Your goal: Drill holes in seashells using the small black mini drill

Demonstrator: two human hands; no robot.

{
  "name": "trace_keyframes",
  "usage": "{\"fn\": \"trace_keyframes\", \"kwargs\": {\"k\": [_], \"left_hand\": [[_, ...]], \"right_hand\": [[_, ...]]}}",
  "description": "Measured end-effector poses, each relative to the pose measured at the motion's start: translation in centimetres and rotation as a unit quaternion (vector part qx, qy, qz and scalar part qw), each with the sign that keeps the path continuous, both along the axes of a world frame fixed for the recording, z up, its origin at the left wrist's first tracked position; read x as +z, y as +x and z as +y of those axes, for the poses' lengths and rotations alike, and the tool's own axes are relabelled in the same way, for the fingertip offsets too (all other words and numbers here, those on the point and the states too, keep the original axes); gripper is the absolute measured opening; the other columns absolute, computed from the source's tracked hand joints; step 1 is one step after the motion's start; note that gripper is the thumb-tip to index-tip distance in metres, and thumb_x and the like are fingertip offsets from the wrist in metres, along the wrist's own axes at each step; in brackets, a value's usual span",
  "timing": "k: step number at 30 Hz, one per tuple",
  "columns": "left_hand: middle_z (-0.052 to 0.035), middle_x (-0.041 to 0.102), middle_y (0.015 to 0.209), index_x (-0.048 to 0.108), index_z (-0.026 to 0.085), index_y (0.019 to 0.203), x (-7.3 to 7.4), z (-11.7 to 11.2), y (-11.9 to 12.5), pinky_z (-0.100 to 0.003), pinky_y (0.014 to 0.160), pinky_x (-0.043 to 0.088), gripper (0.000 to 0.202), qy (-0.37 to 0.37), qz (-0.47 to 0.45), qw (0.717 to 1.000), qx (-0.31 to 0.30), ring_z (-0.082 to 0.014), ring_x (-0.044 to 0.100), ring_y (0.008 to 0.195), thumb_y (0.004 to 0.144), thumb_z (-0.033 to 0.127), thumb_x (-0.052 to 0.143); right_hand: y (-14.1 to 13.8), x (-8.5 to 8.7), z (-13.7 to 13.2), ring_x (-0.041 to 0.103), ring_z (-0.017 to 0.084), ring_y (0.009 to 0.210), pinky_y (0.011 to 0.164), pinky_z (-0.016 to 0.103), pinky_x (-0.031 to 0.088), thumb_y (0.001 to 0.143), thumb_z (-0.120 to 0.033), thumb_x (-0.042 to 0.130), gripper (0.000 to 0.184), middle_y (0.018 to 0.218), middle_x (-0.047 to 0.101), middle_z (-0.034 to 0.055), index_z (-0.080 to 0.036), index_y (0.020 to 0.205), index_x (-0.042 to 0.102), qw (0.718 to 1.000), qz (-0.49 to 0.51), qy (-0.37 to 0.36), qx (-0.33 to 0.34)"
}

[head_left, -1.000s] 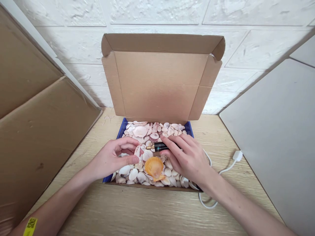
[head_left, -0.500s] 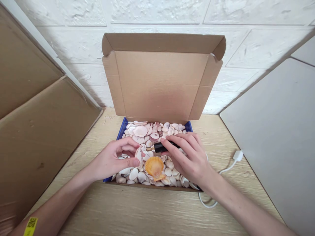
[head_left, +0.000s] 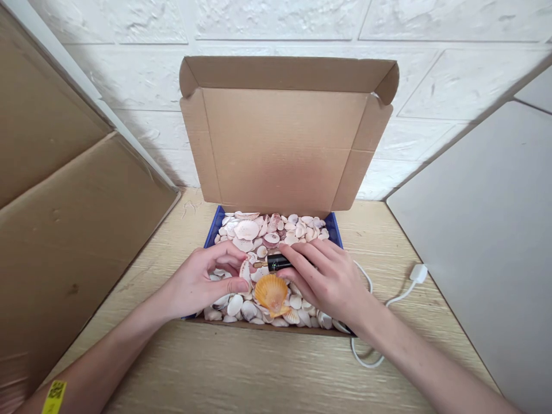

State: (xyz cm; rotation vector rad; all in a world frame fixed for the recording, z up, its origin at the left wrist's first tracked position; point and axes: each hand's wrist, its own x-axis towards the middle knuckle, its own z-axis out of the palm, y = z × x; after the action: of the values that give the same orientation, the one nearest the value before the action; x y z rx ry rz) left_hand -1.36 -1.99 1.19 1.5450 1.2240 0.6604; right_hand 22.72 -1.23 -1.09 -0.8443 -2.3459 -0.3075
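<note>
My left hand point(head_left: 211, 279) pinches a pale seashell point(head_left: 245, 271) between thumb and fingers, its edge turned toward me. Closed around a black pen-shaped electric drill point(head_left: 277, 263) is my right hand point(head_left: 325, 276). The drill's brass-coloured tip points left at the shell; whether it touches cannot be made out. Below both hands sits an open box with blue sides point(head_left: 334, 229), filled with white and pinkish seashells point(head_left: 247, 230). An orange scallop shell point(head_left: 271, 291) lies on top of them, just under the drill.
The box's raised cardboard lid point(head_left: 282, 144) leans near a white brick-patterned wall point(head_left: 276, 23). A white cable with a plug point(head_left: 418, 273) curls on the wooden table point(head_left: 241, 368) at right. A cardboard panel point(head_left: 86, 230) stands left, a pale panel point(head_left: 483, 230) right.
The drill has turned a little in my right hand, and its tip has shifted slightly left and down, closer to the shell. My left hand stays nearly in place.
</note>
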Motion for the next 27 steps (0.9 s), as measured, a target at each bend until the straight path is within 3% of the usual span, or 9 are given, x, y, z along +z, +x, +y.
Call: {"fn": "trace_keyframes", "kwargs": {"k": [11,18,23,27], "left_hand": [[0.0003,0.068,0.081,0.064,0.019,0.089,-0.30,-0.27,-0.10,-0.027,0.070,0.053,0.022,-0.001,0.016,1.000,-0.019,-0.0158,0.065,0.076,0.071,0.028,0.074],[-0.0001,0.071,0.086,0.062,0.021,0.086,-0.33,-0.31,-0.05,-0.029,0.076,0.053,0.023,0.005,0.028,0.999,-0.034,-0.0172,0.067,0.080,0.069,0.028,0.076],[0.0010,0.069,0.088,0.061,0.022,0.087,-0.43,-0.25,0.11,-0.028,0.077,0.054,0.027,0.018,0.004,1.000,0.006,-0.0158,0.066,0.080,0.068,0.028,0.079],[-0.0019,0.069,0.099,0.062,0.022,0.094,-0.56,-0.19,0.30,-0.027,0.080,0.054,0.023,0.036,-0.048,0.998,0.035,-0.0170,0.066,0.093,0.075,0.026,0.074]], "right_hand": [[-0.17,0.27,-0.59,0.058,0.016,0.075,0.063,0.032,0.045,0.089,-0.029,0.061,0.030,0.092,0.070,0.0087,-0.008,0.110,0.061,0.999,-0.020,0.043,0.014],[-0.49,0.24,-0.87,0.059,0.015,0.069,0.056,0.030,0.047,0.093,-0.033,0.055,0.036,0.083,0.068,0.0077,-0.003,0.114,0.058,0.998,-0.046,0.014,0.043],[-0.55,0.06,-0.82,0.060,0.015,0.072,0.057,0.029,0.048,0.094,-0.032,0.052,0.037,0.087,0.069,0.0088,-0.002,0.116,0.056,0.998,-0.045,0.003,0.040],[-0.60,-0.19,-0.89,0.060,0.015,0.072,0.057,0.027,0.047,0.095,-0.026,0.051,0.035,0.088,0.069,0.0085,-0.002,0.120,0.054,0.998,-0.053,-0.006,0.030]]}}
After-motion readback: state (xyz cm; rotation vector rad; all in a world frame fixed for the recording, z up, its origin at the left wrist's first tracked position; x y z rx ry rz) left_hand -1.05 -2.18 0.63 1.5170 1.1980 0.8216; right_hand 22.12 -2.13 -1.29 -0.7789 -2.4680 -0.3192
